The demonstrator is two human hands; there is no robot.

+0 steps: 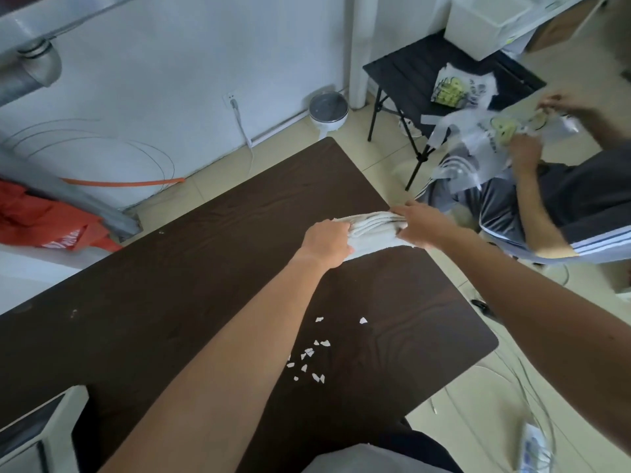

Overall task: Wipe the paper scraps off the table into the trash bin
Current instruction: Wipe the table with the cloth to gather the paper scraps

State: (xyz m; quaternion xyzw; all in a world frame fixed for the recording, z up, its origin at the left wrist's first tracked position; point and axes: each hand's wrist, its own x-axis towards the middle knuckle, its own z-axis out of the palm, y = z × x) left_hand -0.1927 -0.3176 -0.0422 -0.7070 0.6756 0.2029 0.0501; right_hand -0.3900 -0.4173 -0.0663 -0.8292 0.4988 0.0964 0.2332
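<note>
Dark brown table (170, 302): wood-grain top, rounded corners.

Paper scraps (310, 356): small white torn pieces lie loose on the table top, clustered toward its near right part, with two pieces a little farther in. They are well apart from both hands and touch neither.

Cloth (372, 230): white and folded in several layers. It is at the table's far right edge and is held at both ends.

Left hand (327, 242): over the table's far right part, fingers curled round the left end of the cloth, grasping it.

Right hand (420, 223): at the table's right edge, clamped on the right end of the cloth, fingers laid over the folds.

Round white container (328, 109): stands on the floor against the wall, beyond the table's far corner. Whether it is the trash bin cannot be told.

Second person (580, 199): seated just beyond the table's right edge, handling a printed plastic bag (478, 141) with both hands.

Black side table (409, 73): beyond the table's far right corner, carrying a white box (485, 25).

Red bag (51, 223): left of the table, against a grey post.
</note>
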